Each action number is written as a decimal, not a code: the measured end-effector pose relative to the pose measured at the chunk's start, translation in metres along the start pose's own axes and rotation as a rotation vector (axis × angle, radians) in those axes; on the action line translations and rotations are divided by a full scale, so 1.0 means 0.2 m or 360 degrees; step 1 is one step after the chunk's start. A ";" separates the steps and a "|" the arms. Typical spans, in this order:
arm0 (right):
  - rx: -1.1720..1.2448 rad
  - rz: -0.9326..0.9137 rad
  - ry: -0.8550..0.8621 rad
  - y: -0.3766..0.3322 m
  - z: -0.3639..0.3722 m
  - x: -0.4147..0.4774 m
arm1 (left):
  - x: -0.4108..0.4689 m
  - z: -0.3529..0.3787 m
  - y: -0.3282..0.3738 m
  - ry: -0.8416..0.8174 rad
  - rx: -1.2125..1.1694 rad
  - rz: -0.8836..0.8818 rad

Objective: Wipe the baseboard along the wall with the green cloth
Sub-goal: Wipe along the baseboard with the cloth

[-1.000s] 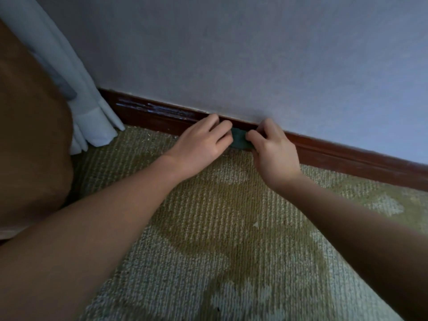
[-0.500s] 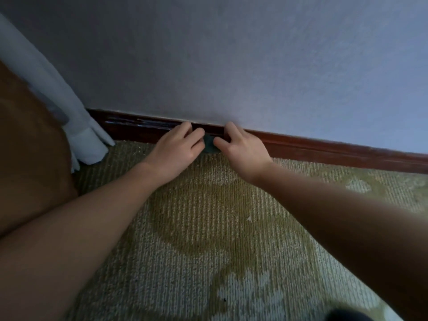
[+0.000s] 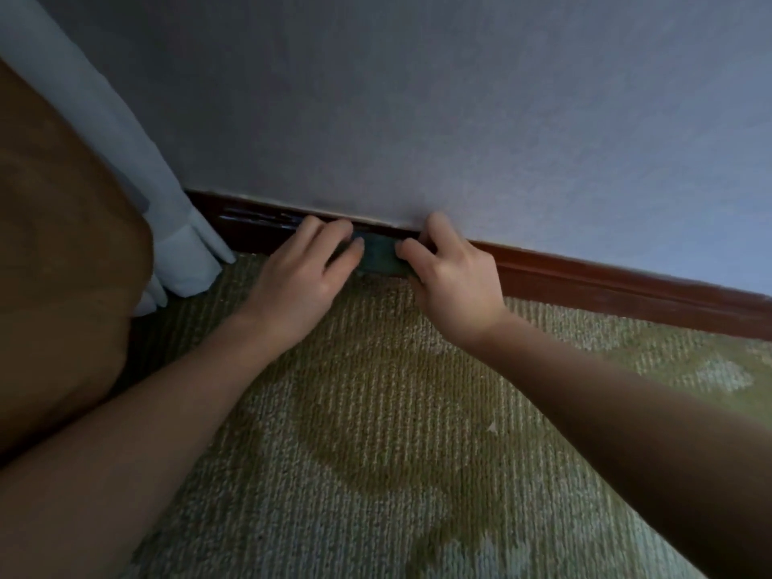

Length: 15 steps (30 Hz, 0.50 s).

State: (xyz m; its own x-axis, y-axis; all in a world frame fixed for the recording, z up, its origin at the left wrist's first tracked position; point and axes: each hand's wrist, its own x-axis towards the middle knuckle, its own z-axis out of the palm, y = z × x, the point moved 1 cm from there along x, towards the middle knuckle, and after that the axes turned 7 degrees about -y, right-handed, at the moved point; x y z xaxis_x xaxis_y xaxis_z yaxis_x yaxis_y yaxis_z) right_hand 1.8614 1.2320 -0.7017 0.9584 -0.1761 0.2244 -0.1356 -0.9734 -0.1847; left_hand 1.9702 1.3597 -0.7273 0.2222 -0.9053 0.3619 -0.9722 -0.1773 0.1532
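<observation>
A small green cloth [image 3: 378, 254] lies flat against the dark red-brown baseboard [image 3: 605, 282] where the grey wall meets the carpet. My left hand [image 3: 300, 273] presses the cloth's left end with nearly straight fingers. My right hand [image 3: 451, 277] holds the right end, its thumb on the cloth's front and its curled fingers over the top edge of the baseboard. Only the strip of cloth between the two hands shows; the rest is hidden under my fingers.
A white curtain [image 3: 184, 252] hangs to the floor just left of my left hand and covers the baseboard's end. A brown upholstered piece [image 3: 62, 244] fills the left side. Green patterned carpet [image 3: 376, 432] covers the floor below.
Both hands have slid left along the baseboard with the cloth, closer to the curtain. They now sit a little further apart, so more of the cloth shows between them.
</observation>
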 end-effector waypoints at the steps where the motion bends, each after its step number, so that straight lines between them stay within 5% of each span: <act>1: -0.0012 -0.0027 -0.0027 0.01 -0.01 -0.01 | 0.00 0.00 0.01 -0.0013 -0.0012 -0.0019; 4: -0.0075 -0.0064 -0.0079 0.06 -0.02 -0.04 | 0.03 0.00 0.04 -0.0061 -0.0138 -0.0142; 9: -0.0080 -0.0062 -0.0100 0.06 0.00 -0.03 | 0.03 0.00 0.02 -0.0041 0.0047 0.0142; 15: -0.0092 -0.0064 -0.0139 0.09 -0.01 -0.07 | 0.09 0.02 0.11 0.0029 0.0079 0.0108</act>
State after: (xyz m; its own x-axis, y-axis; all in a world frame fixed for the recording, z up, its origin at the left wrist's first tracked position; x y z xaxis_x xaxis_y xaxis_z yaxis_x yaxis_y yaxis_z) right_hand 1.8451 1.2163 -0.7053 0.9813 -0.1259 0.1456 -0.1086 -0.9867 -0.1211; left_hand 1.9519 1.3381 -0.7221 0.1565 -0.9089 0.3866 -0.9874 -0.1351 0.0821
